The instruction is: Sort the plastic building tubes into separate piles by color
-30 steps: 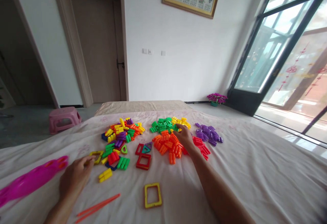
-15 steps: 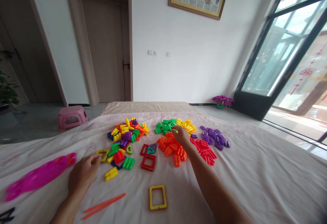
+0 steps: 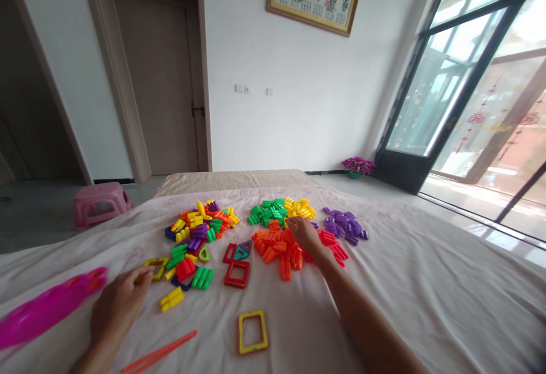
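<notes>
My left hand is closed on the near left edge of a yellow magnetic tile frame, beside a jumble of mixed blocks. Over the sorted heaps, my right hand has its fingers pinched together, and a bit of yellow, seemingly a plastic block, shows at the fingertips. Orange blocks lie just under that hand. Green blocks and yellow blocks are beyond it, while red blocks are partly hidden by the forearm.
Purple blocks form a heap at the right. Another mixed heap sits at the back left. Red tile frames, a yellow frame, orange sticks and a magenta plastic object also lie on the cloth.
The view has turned slightly right, so everything appears shifted left. My right hand has drawn a little nearer, from the green and yellow heaps toward the orange one. My left hand keeps its hold.
</notes>
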Motion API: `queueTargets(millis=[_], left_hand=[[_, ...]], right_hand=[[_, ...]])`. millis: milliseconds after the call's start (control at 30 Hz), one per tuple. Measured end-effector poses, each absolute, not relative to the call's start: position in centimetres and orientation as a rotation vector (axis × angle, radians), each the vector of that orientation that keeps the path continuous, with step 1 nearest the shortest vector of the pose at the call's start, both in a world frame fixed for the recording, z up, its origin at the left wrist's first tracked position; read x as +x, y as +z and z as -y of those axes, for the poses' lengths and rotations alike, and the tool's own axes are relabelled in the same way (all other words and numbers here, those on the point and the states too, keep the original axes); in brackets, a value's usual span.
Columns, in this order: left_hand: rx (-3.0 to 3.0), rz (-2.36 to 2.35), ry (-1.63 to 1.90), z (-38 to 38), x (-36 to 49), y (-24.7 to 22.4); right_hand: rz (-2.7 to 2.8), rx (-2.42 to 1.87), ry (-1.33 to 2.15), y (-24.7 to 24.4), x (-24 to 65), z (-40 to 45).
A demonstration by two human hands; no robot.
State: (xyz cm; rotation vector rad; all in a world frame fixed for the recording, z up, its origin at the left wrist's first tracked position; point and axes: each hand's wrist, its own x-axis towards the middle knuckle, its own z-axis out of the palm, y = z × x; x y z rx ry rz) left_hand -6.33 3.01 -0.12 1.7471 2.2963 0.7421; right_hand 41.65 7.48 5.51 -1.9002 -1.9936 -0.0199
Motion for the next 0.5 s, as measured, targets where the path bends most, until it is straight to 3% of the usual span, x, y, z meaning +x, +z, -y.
queueTargets(millis=[167, 500], left_hand=[[1.751, -2.313, 0.731, -3.0, -6.4, -0.1], [1.791, -2.312, 0.749, -3.5, -7.1, -1.0]], right_hand=[[1.854, -2.15, -0.162, 4.9, 45.5, -5.6], [1.914, -2.193, -0.016, 5.3, 50.0, -2.6]])
